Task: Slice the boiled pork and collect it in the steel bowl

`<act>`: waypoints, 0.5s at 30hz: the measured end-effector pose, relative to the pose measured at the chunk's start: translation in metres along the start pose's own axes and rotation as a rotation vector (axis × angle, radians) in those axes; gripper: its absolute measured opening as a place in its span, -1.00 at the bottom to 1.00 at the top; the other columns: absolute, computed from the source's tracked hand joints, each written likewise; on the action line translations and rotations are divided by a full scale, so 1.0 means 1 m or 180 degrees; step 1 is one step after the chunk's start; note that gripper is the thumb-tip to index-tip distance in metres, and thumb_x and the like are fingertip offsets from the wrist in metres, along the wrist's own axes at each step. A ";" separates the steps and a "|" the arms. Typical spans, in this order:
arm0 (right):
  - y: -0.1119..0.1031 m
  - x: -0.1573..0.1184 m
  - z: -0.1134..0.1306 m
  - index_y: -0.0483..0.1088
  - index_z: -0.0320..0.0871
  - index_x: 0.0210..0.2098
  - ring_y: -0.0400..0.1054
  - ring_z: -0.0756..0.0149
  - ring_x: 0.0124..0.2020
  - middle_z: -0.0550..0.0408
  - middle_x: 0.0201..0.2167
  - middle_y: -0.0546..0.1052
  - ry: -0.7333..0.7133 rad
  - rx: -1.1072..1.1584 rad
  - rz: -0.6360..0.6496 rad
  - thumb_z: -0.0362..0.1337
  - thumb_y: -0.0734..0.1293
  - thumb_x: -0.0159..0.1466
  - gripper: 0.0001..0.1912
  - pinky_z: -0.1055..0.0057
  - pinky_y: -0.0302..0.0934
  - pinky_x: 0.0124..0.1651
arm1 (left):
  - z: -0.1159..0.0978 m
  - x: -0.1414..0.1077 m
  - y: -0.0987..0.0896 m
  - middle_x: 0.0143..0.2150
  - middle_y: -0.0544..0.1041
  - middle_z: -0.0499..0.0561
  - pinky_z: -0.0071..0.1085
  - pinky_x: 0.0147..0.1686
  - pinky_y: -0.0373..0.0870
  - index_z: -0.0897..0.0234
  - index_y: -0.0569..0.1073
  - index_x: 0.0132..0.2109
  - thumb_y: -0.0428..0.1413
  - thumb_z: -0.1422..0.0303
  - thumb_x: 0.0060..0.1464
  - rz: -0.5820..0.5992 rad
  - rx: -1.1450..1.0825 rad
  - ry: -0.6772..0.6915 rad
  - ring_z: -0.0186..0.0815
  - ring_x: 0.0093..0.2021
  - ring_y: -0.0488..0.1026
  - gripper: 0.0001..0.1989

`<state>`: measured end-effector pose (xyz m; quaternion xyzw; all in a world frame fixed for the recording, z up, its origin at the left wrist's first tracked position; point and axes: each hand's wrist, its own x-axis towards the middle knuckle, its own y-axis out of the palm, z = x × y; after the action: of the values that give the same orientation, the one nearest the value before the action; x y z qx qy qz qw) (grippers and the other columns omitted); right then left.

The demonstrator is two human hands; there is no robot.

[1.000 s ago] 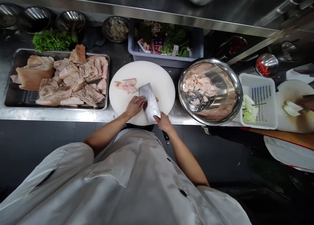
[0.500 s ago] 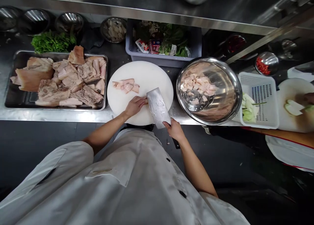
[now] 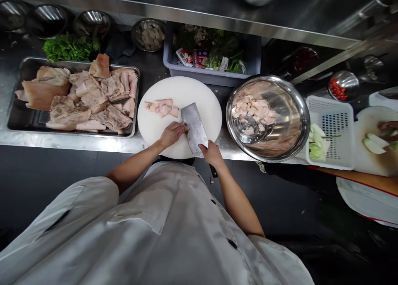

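My right hand (image 3: 212, 154) grips the handle of a cleaver (image 3: 194, 127), its broad blade lying over the right part of a round white cutting board (image 3: 207, 92). Beside the blade, my left hand (image 3: 171, 134) is closed with its fingertips pressing a small piece of meat (image 3: 185, 128) to the board, mostly hidden by fingers and blade. Several pale strips of cooked pork (image 3: 163, 107) lie further back on the board. To the right, a large steel bowl (image 3: 298, 127) holds cut pork pieces (image 3: 255, 109). A metal tray (image 3: 137, 110) on the left carries big pork slabs (image 3: 83, 96).
Behind the board stands a grey plastic bin (image 3: 205, 76) with greens and wrappers. A bowl of garlic (image 3: 149, 35) and green herbs (image 3: 70, 46) sit at the back left. Right of the steel bowl are a white basket (image 3: 337, 123) and another person's hand (image 3: 390, 127). A steel shelf (image 3: 192, 13) overhangs the back.
The cleaver has shifted left, up against my left fingertips, with my right hand following. The view has tilted slightly. At the far right, the other person's hand and the vegetable have moved a little.
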<state>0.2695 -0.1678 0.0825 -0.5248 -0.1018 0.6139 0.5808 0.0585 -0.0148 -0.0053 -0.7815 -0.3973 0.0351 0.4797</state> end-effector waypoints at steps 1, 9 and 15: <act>0.001 0.002 0.001 0.40 -0.19 -0.12 0.54 0.03 -0.19 -0.15 -0.27 0.62 -0.0004 0.0064 0.0012 -0.09 0.26 0.50 -0.73 0.31 0.26 -0.14 | 0.000 0.000 0.000 -0.13 0.65 0.10 -0.17 0.01 0.55 0.20 0.61 -0.10 0.00 0.30 0.44 -0.0006 0.0011 0.0020 -0.22 -0.08 0.56 -0.72; 0.008 -0.012 -0.009 0.40 -0.16 -0.13 0.54 0.04 -0.21 -0.08 -0.31 0.59 0.0037 0.0121 0.0152 -0.10 0.30 0.47 -0.76 0.32 0.28 -0.15 | 0.001 -0.001 -0.001 -0.11 0.64 0.11 -0.12 0.05 0.55 0.20 0.60 -0.11 -0.01 0.34 0.42 0.0080 -0.0053 -0.0034 -0.19 -0.06 0.55 -0.73; 0.014 0.021 0.021 0.40 -0.20 -0.09 0.54 0.07 -0.29 -0.09 -0.36 0.60 0.0109 0.0232 0.0027 -0.08 0.28 0.49 -0.72 0.31 0.29 -0.14 | -0.002 0.000 0.003 -0.04 0.61 0.18 -0.06 0.07 0.51 0.24 0.57 -0.08 0.05 0.34 0.36 0.0060 0.0097 -0.0164 -0.10 -0.01 0.51 -0.81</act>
<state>0.2498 -0.1447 0.0706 -0.5142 -0.0672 0.6105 0.5986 0.0613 -0.0163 -0.0067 -0.7767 -0.4016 0.0658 0.4808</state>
